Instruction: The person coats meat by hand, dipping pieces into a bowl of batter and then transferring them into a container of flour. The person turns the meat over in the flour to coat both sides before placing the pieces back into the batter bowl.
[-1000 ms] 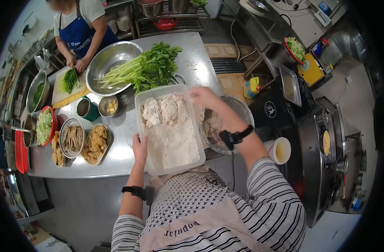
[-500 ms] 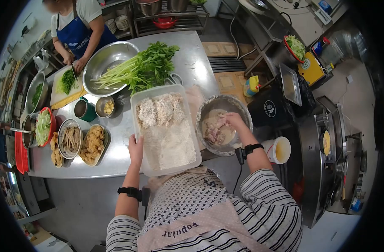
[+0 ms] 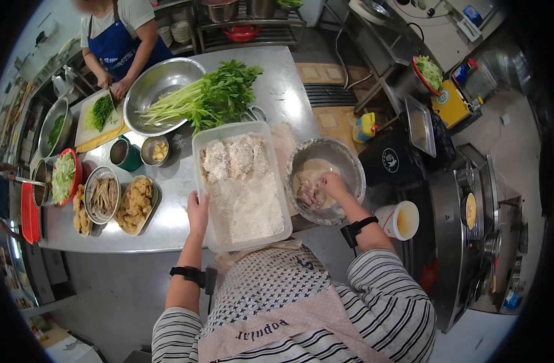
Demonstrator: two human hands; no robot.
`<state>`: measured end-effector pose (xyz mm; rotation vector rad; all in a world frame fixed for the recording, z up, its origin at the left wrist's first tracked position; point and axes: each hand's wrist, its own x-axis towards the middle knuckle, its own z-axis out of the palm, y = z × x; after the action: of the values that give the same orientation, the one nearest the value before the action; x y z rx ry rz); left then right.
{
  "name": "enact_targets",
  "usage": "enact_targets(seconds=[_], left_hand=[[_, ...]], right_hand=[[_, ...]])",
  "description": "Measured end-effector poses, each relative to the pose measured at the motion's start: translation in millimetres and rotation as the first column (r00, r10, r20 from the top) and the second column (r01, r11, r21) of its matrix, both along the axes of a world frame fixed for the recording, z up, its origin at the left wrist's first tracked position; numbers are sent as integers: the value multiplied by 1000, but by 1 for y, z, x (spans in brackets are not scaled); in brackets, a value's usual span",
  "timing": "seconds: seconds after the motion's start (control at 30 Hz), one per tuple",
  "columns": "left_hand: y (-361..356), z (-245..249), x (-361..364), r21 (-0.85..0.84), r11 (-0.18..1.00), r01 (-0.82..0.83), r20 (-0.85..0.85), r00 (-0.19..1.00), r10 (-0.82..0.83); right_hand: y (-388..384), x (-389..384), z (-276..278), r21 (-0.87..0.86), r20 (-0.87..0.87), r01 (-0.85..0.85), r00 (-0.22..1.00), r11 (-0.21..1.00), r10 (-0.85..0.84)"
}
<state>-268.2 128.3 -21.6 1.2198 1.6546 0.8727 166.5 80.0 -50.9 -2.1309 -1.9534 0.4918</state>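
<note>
My left hand (image 3: pixel 197 210) grips the left rim of a translucent plastic tub (image 3: pixel 287 212), fingers outside and partly hidden. White flour (image 3: pixel 247 212) fills the near part of the tub, and flour-coated meat pieces (image 3: pixel 240 158) lie side by side at its far end. To the right stands a deep metal bowl (image 3: pixel 357 163) with batter smeared on its wall. My right hand (image 3: pixel 333 184) is down inside this bowl, fingers curled together over the wet batter. Raw meat (image 3: pixel 310 195) lies just beside the fingertips; what the fingers hold, if anything, is hidden.
Across the steel table (image 3: pixel 168 239), a co-worker in a blue apron (image 3: pixel 116 51) cuts greens with a knife. Leafy celery (image 3: pixel 216 97) rests over a large steel bowl (image 3: pixel 131 115). Fried pieces (image 3: pixel 138 206) sit at left. A white bucket (image 3: pixel 386 219) stands right of the batter bowl.
My right hand has shifted slightly and its fingers have curled in; the pale meat seen at the fingertips before no longer shows there. My left hand stays on the tub.
</note>
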Motion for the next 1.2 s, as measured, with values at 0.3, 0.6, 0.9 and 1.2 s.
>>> enact_targets(seconds=[0.3, 0.6, 0.9, 1.2], left_hand=[[-2, 3, 0, -30, 999, -14, 59, 998, 16], [1, -20, -3, 41, 998, -48, 2, 999, 48], [0, -17, -4, 31, 998, -52, -31, 998, 52], [-1, -7, -2, 39, 996, -75, 26, 997, 74]], right_hand=[[-7, 5, 17, -480, -746, 129, 460, 868, -481], [20, -101, 144, -216, -890, -203, 443, 955, -108], [-5, -269, 24, -256, -157, -805, 581, 535, 799], [58, -213, 58, -555, -560, -500, 816, 665, 146]])
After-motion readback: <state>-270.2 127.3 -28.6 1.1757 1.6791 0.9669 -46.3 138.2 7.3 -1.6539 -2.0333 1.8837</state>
